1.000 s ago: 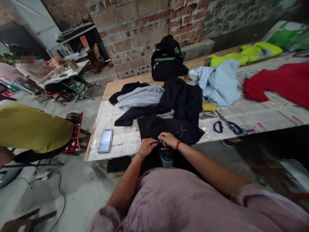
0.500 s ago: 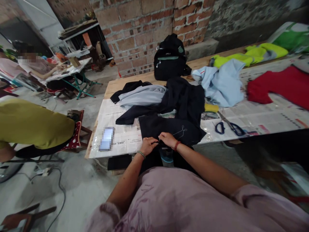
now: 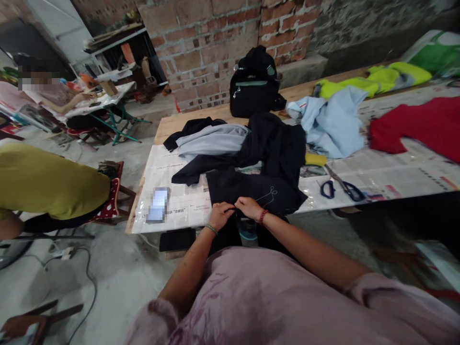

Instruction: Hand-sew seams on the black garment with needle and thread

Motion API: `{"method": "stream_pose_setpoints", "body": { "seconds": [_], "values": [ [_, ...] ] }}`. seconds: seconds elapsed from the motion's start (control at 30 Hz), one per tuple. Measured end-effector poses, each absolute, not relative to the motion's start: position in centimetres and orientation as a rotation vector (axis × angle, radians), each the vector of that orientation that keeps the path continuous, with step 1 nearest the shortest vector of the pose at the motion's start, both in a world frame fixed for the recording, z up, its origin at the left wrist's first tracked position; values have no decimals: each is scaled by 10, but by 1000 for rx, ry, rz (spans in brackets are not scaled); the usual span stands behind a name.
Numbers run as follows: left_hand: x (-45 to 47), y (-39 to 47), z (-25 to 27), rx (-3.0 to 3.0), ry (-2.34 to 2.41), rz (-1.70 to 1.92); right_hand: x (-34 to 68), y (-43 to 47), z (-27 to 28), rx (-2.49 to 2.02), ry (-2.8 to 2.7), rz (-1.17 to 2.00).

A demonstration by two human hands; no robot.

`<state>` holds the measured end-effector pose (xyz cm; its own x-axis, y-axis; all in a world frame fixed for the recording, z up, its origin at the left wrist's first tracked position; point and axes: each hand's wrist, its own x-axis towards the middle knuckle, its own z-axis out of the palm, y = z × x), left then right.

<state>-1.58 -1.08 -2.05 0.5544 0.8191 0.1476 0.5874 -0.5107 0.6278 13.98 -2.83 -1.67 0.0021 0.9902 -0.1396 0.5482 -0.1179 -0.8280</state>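
Black cloth (image 3: 244,186), edge in left grip (image 3: 219,216)

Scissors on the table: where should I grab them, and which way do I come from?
Probably best by the dark loops, coming from your own side. The scissors lie flat with their loops toward you and their blades pointing away. The right hand is nearer, but it's at the dark cloth now.
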Motion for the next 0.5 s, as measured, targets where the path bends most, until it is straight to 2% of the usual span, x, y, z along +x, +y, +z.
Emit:
{"method": "stream_pose_setpoints", "body": {
  "seconds": [0.5],
  "values": [
    [-18, -9, -17, 2160, 1104, 679, 149, -29, -5, -1669, -1623, 1254]
  ]
}}
